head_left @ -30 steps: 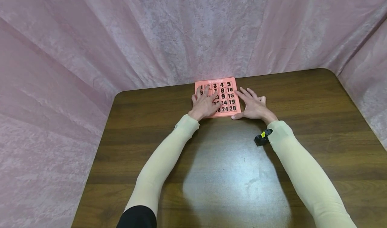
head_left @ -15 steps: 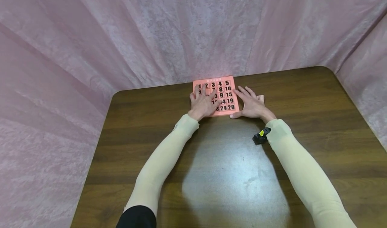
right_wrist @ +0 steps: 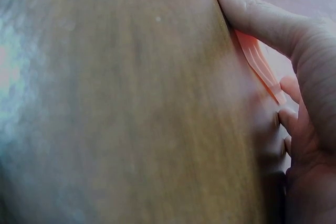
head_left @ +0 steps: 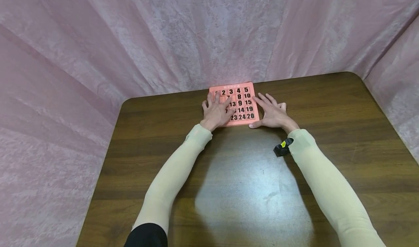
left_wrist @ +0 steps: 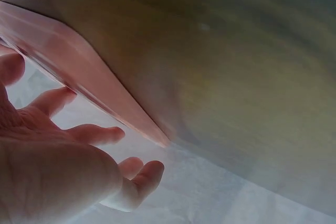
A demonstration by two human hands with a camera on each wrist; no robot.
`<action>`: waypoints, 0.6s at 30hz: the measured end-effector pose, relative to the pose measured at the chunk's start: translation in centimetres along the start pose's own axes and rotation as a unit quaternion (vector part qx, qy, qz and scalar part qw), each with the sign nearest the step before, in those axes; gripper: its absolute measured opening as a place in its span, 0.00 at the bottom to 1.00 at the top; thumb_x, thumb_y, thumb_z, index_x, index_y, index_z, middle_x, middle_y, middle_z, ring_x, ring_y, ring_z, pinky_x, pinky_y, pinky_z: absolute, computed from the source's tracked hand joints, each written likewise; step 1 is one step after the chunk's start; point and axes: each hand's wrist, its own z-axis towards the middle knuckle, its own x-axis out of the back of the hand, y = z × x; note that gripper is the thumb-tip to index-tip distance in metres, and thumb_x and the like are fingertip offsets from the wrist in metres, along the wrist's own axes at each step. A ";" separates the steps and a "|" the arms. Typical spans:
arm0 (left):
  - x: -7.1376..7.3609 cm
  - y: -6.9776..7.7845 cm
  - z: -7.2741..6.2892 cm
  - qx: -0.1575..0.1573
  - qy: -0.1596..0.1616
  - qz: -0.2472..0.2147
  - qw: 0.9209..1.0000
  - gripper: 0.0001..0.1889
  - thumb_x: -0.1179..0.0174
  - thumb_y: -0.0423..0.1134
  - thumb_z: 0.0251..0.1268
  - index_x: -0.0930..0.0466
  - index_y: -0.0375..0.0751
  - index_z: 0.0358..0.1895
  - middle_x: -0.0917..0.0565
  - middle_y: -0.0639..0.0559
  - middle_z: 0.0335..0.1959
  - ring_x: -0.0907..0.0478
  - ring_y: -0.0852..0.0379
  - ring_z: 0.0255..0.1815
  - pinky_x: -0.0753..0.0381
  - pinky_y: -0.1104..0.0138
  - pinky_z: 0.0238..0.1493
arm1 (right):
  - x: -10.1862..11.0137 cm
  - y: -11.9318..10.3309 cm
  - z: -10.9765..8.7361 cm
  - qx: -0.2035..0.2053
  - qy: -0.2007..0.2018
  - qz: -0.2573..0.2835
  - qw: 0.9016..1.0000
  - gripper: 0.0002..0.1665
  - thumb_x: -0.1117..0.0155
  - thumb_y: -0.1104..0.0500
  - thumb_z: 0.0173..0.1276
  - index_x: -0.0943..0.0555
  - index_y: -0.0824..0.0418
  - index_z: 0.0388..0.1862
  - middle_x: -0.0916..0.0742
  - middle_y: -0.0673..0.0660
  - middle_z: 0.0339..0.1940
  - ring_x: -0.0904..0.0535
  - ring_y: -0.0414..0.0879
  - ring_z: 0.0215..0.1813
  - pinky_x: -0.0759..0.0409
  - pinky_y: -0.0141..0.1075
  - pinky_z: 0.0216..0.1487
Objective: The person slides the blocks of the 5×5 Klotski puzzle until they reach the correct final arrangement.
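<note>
A pink sliding number puzzle (head_left: 243, 103) lies flat near the table's far edge, its black-numbered tiles facing up. My left hand (head_left: 214, 114) is spread over its left side, covering several tiles; the index finger and thumb reach toward the middle rows. In the left wrist view the puzzle's pink side (left_wrist: 79, 56) slants past the spread fingers. Along the right edge rests my right hand (head_left: 274, 115), fingers extended and thumb at the near right corner. The right wrist view shows that thumb (right_wrist: 262, 19) against the pink frame (right_wrist: 257, 59).
The brown wooden table (head_left: 150, 148) extends toward the body. Pink velvet curtain (head_left: 196, 36) hangs right behind the far edge and down both sides. A small black device (head_left: 282, 148) with a yellow mark sits at the right wrist.
My left hand has shifted slightly left across the puzzle, baring more tiles, such as 13 and 23. The right hand stays at the right edge.
</note>
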 end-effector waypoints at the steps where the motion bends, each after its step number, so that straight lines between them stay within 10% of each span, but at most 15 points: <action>1: 0.0 -0.1 0.0 0.001 0.001 0.000 1.000 0.33 0.56 0.65 0.86 0.42 0.68 0.88 0.55 0.42 0.94 0.66 0.33 0.94 0.54 0.32 0.87 | 0.0 0.0 0.0 -0.001 0.000 0.000 1.000 0.76 0.16 0.33 0.57 0.51 0.48 0.94 0.50 0.58 0.96 0.61 0.63 0.94 0.44 0.64 0.66; 18: 0.0 -1.9 -0.2 0.010 0.003 -0.007 1.000 0.32 0.56 0.65 0.87 0.41 0.69 0.88 0.54 0.42 0.94 0.67 0.32 0.94 0.53 0.33 0.87 | -0.2 0.3 0.2 -0.001 -0.001 0.006 1.000 0.77 0.16 0.33 0.55 0.52 0.47 0.94 0.52 0.57 0.96 0.62 0.63 0.95 0.46 0.65 0.67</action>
